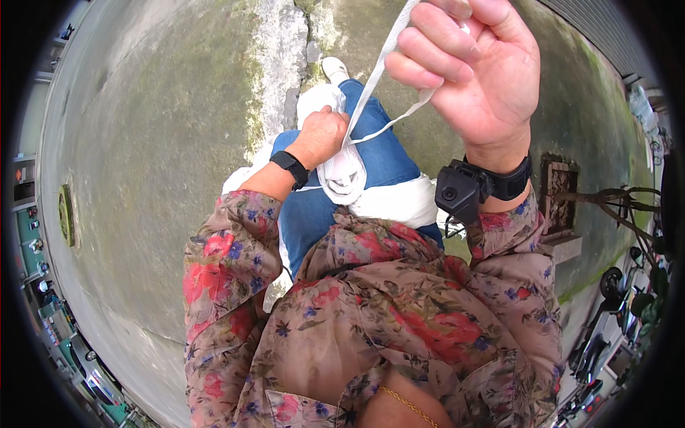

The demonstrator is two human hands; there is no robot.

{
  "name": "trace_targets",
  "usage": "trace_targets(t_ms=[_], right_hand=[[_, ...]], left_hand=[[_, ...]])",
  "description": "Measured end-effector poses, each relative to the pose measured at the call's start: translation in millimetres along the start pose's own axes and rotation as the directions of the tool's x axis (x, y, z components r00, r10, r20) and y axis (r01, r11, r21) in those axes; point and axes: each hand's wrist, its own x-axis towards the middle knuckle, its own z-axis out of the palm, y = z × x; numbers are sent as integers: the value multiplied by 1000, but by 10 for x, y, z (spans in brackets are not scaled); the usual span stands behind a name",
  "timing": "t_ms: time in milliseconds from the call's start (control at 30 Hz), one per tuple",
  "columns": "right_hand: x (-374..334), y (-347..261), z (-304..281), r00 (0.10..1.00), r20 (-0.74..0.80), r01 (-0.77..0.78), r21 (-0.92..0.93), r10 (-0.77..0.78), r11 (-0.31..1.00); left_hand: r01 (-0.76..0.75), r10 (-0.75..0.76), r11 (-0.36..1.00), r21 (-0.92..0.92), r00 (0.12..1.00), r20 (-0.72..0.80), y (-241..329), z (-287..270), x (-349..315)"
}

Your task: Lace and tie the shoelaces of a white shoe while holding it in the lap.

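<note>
"Ground?"
"Mossy concrete below the jeans, one tree to their right."
"Hands?"
"Two: right hand gripping a white strap above the jeans; left hand curled by one roll on them, I can't tell its hold from here."

The strap is matt, woven cloth; the roll looks like soft, matt cloth too. The jeans are matt denim, the shirt thin, smooth cloth with a faint sheen. The wrist camera looks like matt plastic. The necklace is glossy metal. The ground is rough, matt concrete.
</note>
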Motion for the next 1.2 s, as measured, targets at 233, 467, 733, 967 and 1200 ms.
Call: trace_targets(t_ms=[233,467,733,967,1200], right_hand=[[221,238,234,997,11,-72,174,71,982],[183,-328,591,972,227,-99,180,57,979],[-370,-994,149,986,-110,69,-428,-127,901],[-881,-1260,-456,912,-253,105,-620,-324,778],[-780,-86,-1284,672,-709,-612,-695,-215,377]], left_hand=[[11,-103,748,-664,990,-99,-114,42,83],[379,-133,497,-781,922,363,-257,-163,92],[367,-139,542,-756,926,350,-321,57,-348],[367,-100,687,-628,903,418,-255,-150,-321],[-83,-230,-184,-979,972,-39,-670,-1203,-718]])
